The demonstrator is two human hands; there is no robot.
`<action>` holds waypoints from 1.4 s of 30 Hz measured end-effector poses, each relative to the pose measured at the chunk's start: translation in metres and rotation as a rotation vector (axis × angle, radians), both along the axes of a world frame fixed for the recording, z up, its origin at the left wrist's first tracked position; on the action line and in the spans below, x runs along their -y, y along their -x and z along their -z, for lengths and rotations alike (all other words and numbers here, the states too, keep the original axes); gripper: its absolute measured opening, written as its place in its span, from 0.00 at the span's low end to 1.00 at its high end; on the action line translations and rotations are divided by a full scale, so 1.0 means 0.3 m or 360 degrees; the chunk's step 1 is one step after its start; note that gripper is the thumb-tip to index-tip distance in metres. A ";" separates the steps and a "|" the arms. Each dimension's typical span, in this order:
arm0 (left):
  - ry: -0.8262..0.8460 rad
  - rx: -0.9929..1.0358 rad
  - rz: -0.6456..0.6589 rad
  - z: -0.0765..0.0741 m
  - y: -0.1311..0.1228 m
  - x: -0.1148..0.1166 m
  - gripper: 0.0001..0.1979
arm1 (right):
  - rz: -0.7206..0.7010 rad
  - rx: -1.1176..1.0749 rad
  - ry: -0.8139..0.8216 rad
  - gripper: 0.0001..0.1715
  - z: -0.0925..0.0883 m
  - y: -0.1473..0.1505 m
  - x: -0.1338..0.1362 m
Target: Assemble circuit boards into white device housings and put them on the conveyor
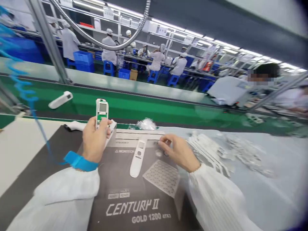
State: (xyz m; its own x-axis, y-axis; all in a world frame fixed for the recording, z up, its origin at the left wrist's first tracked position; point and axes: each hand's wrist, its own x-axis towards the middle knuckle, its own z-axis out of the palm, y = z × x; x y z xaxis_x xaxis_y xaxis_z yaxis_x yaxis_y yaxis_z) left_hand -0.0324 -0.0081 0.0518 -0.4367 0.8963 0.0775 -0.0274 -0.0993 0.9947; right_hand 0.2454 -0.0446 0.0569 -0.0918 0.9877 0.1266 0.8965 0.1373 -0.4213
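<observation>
— Factory floor, rows of workers in white gowns (109, 48) at benches beyond a green conveyor belt (134, 107). Up front, a printed dark sheet (134, 205) lies on the counter (29, 144). What've we got in the hands?

— Left hand (94, 139) is clenched round a white handheld device (102, 112), held upright, fingers (101, 121) wrapped round its lower half, screen showing above them. Right hand (179, 152) is over the sheet, fingers (166, 138) curled and nearly closed; we can't tell if they're pinching anything.

— Where's everything else?

— Small round part (158, 153) sits just beside those fingers. Second white device (138, 157) lies on the sheet, next to a grid-patterned pad (161, 178). Third white device (60, 99) is on the belt. Clear plastic bag (146, 124) near the belt edge, white plastic frames (207, 150) piled to the right.

— Risks?

— We'd flag the round part: one knock from the right hand could roll it away. A looser left grip could drop the device. Blue coiled cord (31, 99) from the wrist strap (80, 161) could snag too.
</observation>
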 end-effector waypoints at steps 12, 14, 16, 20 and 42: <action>0.0020 0.0090 0.0265 -0.006 -0.032 0.032 0.13 | 0.0886 0.0997 0.0087 0.17 0.042 -0.339 0.239; 0.0041 0.0062 0.0327 -0.004 -0.036 0.038 0.13 | 0.0909 0.0961 0.0057 0.18 0.044 -0.334 0.236; 0.0077 0.0025 0.0386 -0.008 -0.039 0.044 0.13 | 0.0927 0.0883 0.0029 0.18 0.046 -0.338 0.234; 0.0143 -0.0017 0.0471 -0.024 -0.043 0.051 0.13 | 0.0920 0.0683 -0.0254 0.18 0.038 -0.359 0.241; 0.0258 0.0234 0.0525 0.028 -0.062 0.024 0.21 | -0.0297 -0.2053 0.0235 0.27 0.112 0.227 -0.072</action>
